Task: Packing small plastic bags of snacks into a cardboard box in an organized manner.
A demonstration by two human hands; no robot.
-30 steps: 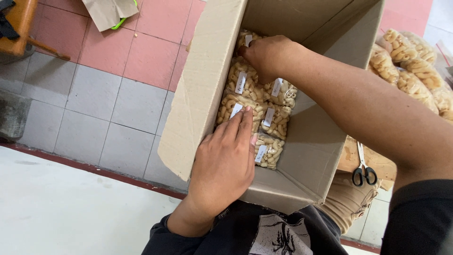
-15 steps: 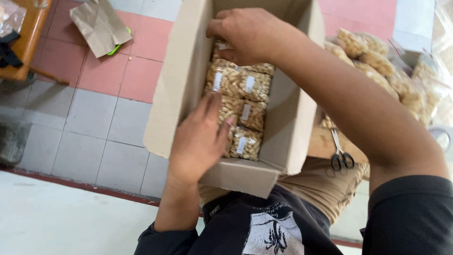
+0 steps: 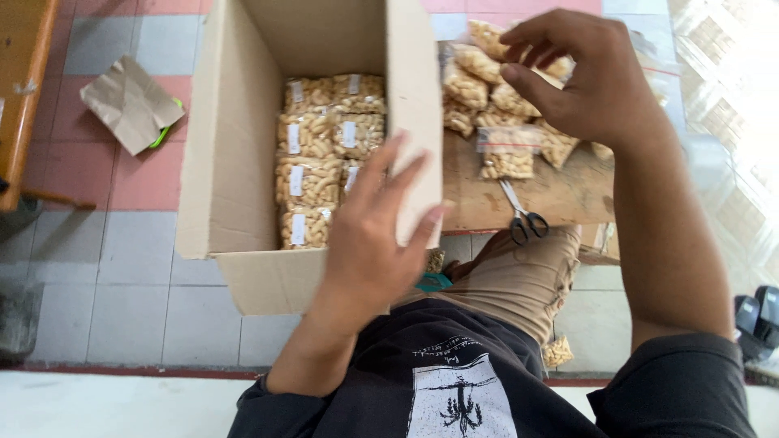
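An open cardboard box [image 3: 231,154] stands tilted against my lap, with several clear bags of pale snacks [image 3: 320,158] stacked inside, each with a small white label. My left hand [image 3: 377,235] rests open against the box's near right flap, fingers spread. My right hand [image 3: 580,77] hovers over a pile of loose snack bags [image 3: 487,97] on a wooden board right of the box; its fingers are curled above the bags and apart, holding nothing that I can see.
Black-handled scissors [image 3: 523,215] lie on the wooden board [image 3: 560,195] beside one small bag. A crumpled brown paper bag [image 3: 130,101] lies on the pink and grey tiled floor at left. A wooden furniture edge [image 3: 20,89] runs along the far left.
My right hand has come out of the box and moved right, over the loose bags. My left hand slid from the packed bags to the box's right flap.
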